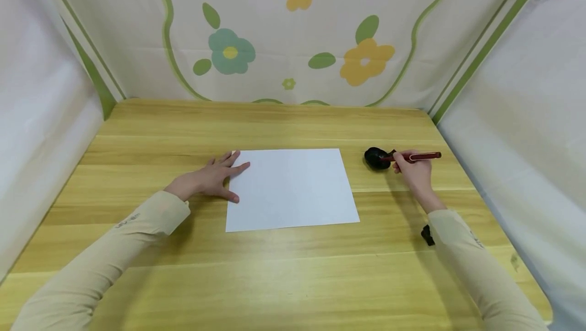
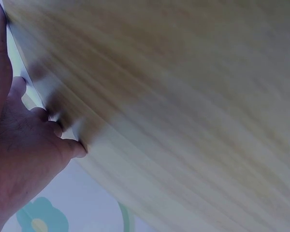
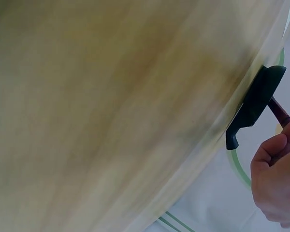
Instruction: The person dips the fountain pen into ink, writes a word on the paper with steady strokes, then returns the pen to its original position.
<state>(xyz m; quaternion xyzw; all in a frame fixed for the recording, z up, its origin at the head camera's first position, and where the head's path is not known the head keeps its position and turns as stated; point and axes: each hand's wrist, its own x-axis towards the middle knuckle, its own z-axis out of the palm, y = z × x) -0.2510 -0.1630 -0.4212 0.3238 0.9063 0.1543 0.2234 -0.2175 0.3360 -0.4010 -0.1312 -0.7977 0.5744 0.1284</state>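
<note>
A white sheet of paper [image 1: 293, 188] lies on the wooden table. My left hand [image 1: 212, 178] rests with spread fingers on the paper's left edge; in the left wrist view its fingertips [image 2: 79, 149] touch down near the table surface. To the right of the paper stands a small black dish [image 1: 376, 158] with a short tab on its side. My right hand [image 1: 416, 173] pinches a dark red brush [image 1: 426, 156], its front end at the dish and its back end pointing right. The right wrist view shows the brush slanting down behind the dish [image 3: 256, 99], its tip hidden.
A small black object [image 1: 428, 235] lies by the right sleeve [image 1: 458, 239], partly covered by it. The table [image 1: 293, 280] is bounded at the back by a flowered cloth [image 1: 274, 31] and at the sides by white cloth.
</note>
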